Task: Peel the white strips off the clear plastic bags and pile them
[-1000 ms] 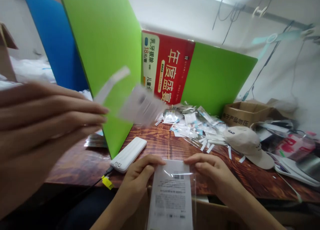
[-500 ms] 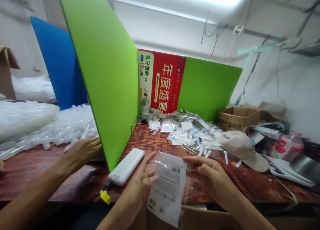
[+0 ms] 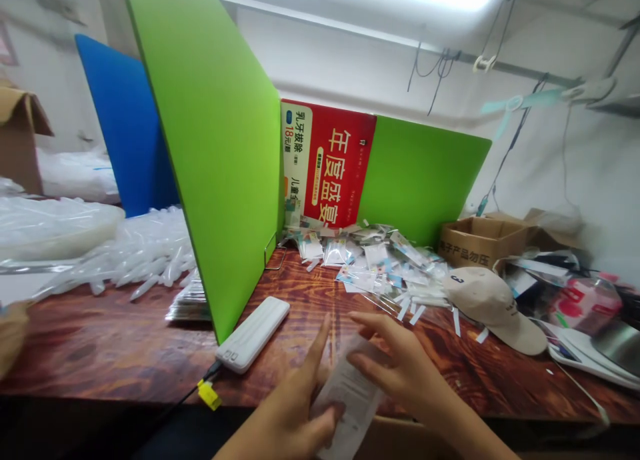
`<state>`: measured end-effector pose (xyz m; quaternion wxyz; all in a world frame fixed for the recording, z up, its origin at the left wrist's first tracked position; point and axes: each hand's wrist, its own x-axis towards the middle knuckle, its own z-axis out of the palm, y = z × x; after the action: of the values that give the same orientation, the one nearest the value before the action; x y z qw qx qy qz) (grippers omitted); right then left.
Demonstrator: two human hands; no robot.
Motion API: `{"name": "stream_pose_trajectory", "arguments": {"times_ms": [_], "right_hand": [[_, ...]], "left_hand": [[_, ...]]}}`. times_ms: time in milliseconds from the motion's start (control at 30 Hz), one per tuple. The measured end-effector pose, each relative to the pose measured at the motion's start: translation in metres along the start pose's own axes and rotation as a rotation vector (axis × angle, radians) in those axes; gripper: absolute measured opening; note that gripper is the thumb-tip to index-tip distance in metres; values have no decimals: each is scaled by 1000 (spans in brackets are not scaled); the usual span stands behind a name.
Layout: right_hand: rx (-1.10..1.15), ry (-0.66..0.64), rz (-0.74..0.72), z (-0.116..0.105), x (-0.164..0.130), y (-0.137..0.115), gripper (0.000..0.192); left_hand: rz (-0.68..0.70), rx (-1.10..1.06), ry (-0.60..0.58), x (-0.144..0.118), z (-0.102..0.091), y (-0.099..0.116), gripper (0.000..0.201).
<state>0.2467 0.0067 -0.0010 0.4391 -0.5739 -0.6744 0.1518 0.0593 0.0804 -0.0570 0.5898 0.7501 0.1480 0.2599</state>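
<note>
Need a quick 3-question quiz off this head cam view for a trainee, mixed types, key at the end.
1. Multiple choice. What are the left hand and right hand both touching?
a) a cardboard box
b) a printed packet
c) a metal kettle

2. True or false. In the picture, the beige cap lies to the right of the pile of packets.

3. Fill in the blank. The tag on the cable at the near end of the white device is ____ in colour.

Key: 1 b; 2 true; 3 yellow.
</note>
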Motion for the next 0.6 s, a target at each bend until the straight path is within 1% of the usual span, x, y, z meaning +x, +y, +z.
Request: {"name": "stream_pose_trajectory", "arguments": {"times_ms": [67, 133, 200, 233, 267, 333, 400, 433, 467, 533, 567, 600], "right_hand": [[-15, -96, 30, 5, 1, -1, 42], [17, -179, 55, 5, 2, -2, 40], [80, -197, 80, -3, 3, 0, 36], [132, -176, 110, -10, 4, 1, 33], [201, -124, 148, -20, 3, 2, 32], [349, 65, 180, -45, 1, 5, 36], [436, 274, 122, -70, -3, 7, 45], [489, 379, 69, -80, -5, 7, 46], [568, 477, 26, -89, -8, 7, 52], [803, 618, 11, -97, -9, 7, 51], [915, 657, 28, -98, -8, 7, 49], [984, 657, 60, -96, -6, 9, 47]], "left_hand": [[0, 99, -53, -2, 1, -1, 95], [-23, 121, -86, -3, 1, -1, 95], [-29, 48, -87, -5, 1, 0, 95], [-16, -17, -71, -5, 0, 1, 95], [1, -86, -46, -4, -1, 1, 95], [26, -208, 34, -2, -4, 2, 95], [28, -295, 135, 2, -7, 1, 94], [19, -333, 178, 4, -8, 0, 93], [7, -370, 210, 6, -9, -1, 92], [-23, -424, 243, 9, -9, -1, 91], [-37, -436, 252, 10, -8, -1, 91], [-47, -439, 261, 10, -8, 0, 92]]}}
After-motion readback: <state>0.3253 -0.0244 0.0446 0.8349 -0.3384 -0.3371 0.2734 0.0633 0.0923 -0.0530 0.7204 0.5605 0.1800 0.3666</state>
